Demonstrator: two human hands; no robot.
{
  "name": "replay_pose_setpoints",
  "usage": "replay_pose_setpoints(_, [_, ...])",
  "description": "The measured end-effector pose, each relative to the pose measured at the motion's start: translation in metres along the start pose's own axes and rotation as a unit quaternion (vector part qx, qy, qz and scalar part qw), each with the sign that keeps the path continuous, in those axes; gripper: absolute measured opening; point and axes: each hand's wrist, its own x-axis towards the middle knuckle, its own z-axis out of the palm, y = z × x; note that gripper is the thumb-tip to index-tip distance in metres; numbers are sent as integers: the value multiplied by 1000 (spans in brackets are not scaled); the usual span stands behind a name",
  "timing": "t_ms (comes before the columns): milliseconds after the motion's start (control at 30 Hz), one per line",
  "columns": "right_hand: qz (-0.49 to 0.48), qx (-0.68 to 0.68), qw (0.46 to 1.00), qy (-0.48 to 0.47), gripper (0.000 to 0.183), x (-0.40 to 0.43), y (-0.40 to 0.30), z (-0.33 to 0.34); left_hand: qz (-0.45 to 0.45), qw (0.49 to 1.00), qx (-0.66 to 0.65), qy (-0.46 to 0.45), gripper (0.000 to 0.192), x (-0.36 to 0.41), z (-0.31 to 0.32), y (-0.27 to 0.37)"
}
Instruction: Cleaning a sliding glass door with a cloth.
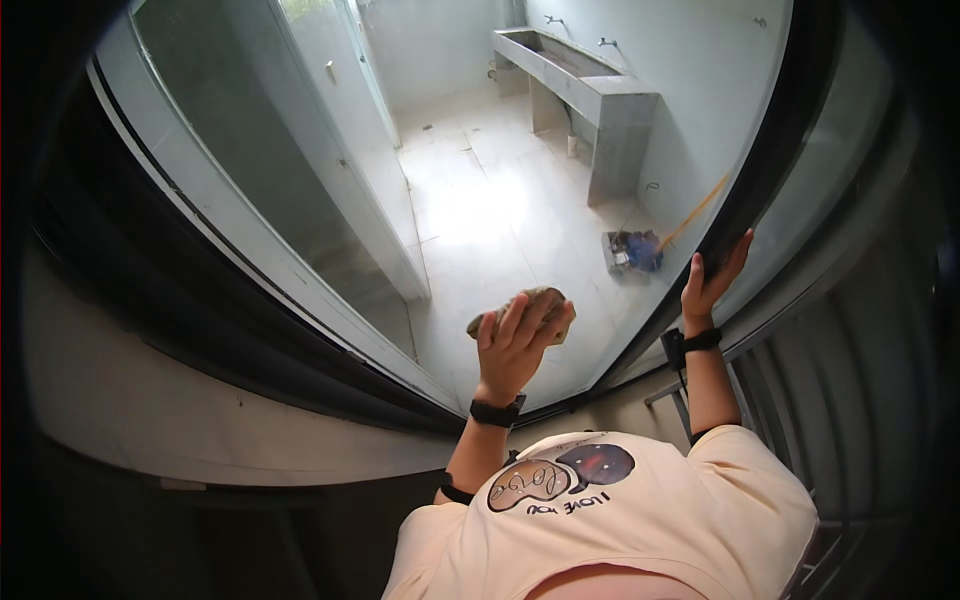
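My left hand [514, 352] spreads over a crumpled greyish-brown cloth [553, 304] and holds it against the glass pane [487, 285] of a window. Parts of the cloth show above and beside my fingers; my palm hides the rest. To the right, my right hand [716, 281] rests on the black window frame [780, 127], thumb apart from the straight fingers, with no loose thing in it. Dark bands circle both wrists.
Through the glass, a tiled floor [487, 165] leads to a concrete trough sink [626, 112] under wall taps [607, 43]. A box of blue material [637, 251] and an orange stick [697, 206] stand beyond the pane. A pale ledge [247, 416] runs below left; metal bars [795, 405] are at right.
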Motion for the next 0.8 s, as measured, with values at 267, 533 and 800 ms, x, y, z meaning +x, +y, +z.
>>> replay_pose_setpoints(267, [35,21,999,-10,72,-4,1,-7,-291,929,-79,214,48,23,-45,-60])
replay_pose_setpoints(533, [37,66,997,-17,76,0,-5,-1,40,997,17,-62,43,-8,12,31])
replay_pose_setpoints(800, [24,45,997,-54,77,-1,3,-9,-311,931,-86,168,50,13,-6,7])
